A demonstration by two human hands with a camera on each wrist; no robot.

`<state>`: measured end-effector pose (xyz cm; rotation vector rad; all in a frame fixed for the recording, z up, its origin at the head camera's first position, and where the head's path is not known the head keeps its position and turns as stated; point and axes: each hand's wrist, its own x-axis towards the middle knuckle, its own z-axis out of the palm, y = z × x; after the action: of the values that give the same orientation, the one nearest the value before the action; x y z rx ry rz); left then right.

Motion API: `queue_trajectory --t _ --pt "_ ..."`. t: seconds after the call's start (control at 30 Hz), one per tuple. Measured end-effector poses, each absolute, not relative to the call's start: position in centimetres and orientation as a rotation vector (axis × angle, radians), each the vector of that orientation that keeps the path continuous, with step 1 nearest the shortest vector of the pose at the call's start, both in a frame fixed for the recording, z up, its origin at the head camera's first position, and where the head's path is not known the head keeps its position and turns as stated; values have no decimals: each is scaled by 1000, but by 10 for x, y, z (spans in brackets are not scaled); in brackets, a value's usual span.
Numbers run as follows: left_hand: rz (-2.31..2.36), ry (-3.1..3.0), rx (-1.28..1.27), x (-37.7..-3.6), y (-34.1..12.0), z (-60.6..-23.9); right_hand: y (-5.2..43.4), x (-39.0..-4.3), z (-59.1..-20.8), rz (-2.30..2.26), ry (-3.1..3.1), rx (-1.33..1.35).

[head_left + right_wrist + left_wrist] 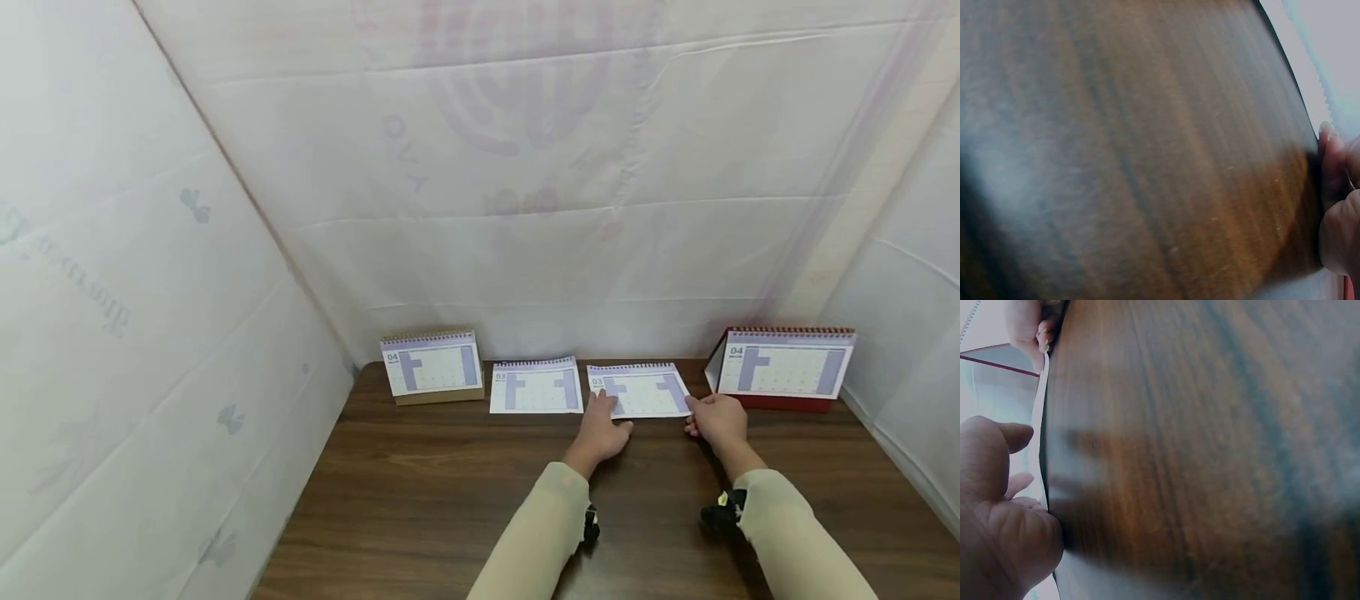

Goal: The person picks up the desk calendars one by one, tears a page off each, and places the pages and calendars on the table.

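A flat, spiral-bound calendar pad (pixel 641 392) headed 03 lies on the table at centre right, in front of the back wall. My left hand (pixel 602 432) rests on its lower left corner with fingers stretched forward, and the thumb sticks out to the right, off the paper. At the lower right corner my right hand (pixel 718 421) pinches the pad between thumb and fingers. In the left wrist view, the pad's thin white edge (pixel 1040 419) runs from my left hand up to the right fingertips. The right wrist view shows my right fingers at that edge.
Another flat 03 calendar pad (pixel 536 387) lies just left of this one. Desk calendars headed 04 stand at both ends of the row, one on a tan stand (pixel 438 398), one on a red stand (pixel 780 402). White sheeting (pixel 480 267) walls the brown wooden table (pixel 420 500).
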<state>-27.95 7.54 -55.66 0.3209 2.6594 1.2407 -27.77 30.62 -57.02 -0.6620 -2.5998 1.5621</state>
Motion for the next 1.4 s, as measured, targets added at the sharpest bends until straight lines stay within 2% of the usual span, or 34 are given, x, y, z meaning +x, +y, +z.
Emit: queue_trajectory --t 0.37,0.93,1.4 --pt "834 2807 433 -282 85 -556 309 -272 -567 1567 -2558 -643" --pt "932 2777 409 -282 81 -549 310 -275 -570 1575 -2545 -639" --pt "990 2793 445 -283 78 -561 304 -273 -575 1508 -2546 -602"
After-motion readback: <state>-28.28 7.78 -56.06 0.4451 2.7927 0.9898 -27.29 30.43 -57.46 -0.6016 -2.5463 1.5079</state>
